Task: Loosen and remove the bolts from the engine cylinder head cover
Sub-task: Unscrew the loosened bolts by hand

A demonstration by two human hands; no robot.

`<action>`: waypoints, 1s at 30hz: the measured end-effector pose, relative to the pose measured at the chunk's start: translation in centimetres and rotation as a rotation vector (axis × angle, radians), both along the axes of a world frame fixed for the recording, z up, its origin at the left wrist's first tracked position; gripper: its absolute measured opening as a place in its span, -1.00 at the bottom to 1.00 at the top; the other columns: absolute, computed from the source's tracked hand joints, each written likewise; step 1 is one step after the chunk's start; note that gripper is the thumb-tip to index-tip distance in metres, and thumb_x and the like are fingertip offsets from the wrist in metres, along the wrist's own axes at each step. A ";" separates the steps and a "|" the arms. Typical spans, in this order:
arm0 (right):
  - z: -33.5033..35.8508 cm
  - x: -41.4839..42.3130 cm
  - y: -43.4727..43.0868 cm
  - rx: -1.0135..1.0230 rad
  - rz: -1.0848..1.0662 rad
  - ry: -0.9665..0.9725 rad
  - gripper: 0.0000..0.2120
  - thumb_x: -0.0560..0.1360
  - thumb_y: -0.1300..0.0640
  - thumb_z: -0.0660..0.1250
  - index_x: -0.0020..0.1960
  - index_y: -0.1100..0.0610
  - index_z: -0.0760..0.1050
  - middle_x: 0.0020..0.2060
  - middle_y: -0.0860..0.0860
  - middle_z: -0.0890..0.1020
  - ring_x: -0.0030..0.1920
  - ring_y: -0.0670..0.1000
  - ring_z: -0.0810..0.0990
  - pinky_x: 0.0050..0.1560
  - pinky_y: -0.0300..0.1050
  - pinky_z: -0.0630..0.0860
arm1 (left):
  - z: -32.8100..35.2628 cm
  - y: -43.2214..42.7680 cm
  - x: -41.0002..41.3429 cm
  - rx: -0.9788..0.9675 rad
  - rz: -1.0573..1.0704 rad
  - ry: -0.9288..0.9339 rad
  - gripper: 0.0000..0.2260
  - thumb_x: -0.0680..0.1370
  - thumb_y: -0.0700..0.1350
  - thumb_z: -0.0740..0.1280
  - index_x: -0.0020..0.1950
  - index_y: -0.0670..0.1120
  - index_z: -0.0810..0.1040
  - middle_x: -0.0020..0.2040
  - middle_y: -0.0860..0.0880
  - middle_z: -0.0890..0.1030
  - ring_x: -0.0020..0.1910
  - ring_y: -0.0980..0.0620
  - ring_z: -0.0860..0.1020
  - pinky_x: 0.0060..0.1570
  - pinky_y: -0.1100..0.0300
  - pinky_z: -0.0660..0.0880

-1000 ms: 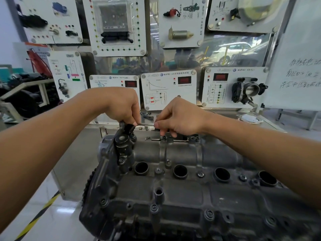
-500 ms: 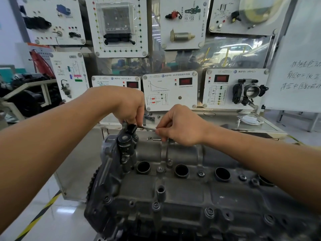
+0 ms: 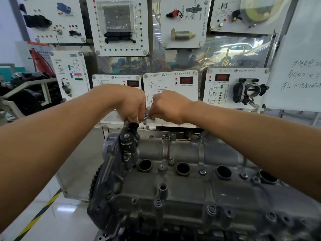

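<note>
The grey cylinder head cover point(image 3: 182, 190) fills the lower half of the view, with several bolts in it, such as one bolt point(image 3: 202, 171) between the plug holes and another point(image 3: 211, 209) on the near edge. My left hand point(image 3: 132, 105) hangs fingers-down over the black fitting point(image 3: 127, 139) at the cover's far left corner. It grips one end of a thin metal tool point(image 3: 147, 117). My right hand point(image 3: 166, 106) is close beside it and pinches the tool's other end. The tool's tip is hidden by my fingers.
A metal bench point(image 3: 173, 126) stands right behind the engine, with white training panels point(image 3: 171, 87) and a throttle body point(image 3: 250, 92) mounted above it. A whiteboard point(image 3: 298, 66) is at the right. Glossy floor with yellow-black tape point(image 3: 34, 221) lies at the lower left.
My right hand has lifted off the cover's rear edge and moved left to meet my left hand. Both hands now sit higher above the black fitting, with the thin tool between them.
</note>
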State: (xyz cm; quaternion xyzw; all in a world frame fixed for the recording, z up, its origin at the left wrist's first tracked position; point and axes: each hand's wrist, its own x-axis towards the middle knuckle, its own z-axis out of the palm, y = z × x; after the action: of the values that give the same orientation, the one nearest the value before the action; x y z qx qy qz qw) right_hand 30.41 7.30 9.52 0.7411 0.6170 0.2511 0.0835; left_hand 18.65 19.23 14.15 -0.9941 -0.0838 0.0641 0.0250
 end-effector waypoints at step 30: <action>2.4 -3.4 -10.6 0.019 -0.188 0.205 -0.81 0.60 0.01 0.32 0.02 0.08 0.66 -0.13 0.00 0.70 -0.10 0.05 0.61 -0.07 -0.03 0.53 | -1.0 -3.5 0.2 -0.142 -0.240 -0.288 -0.88 0.51 -0.13 0.47 0.03 -0.05 0.74 -0.14 0.11 0.72 -0.11 0.17 0.65 0.02 0.18 0.56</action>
State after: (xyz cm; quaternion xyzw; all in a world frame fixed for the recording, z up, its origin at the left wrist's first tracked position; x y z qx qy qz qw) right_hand 27.04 -3.27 11.87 0.8181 0.5479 0.1710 0.0361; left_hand 18.82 15.71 13.16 -0.9951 0.0376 -0.0763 -0.0500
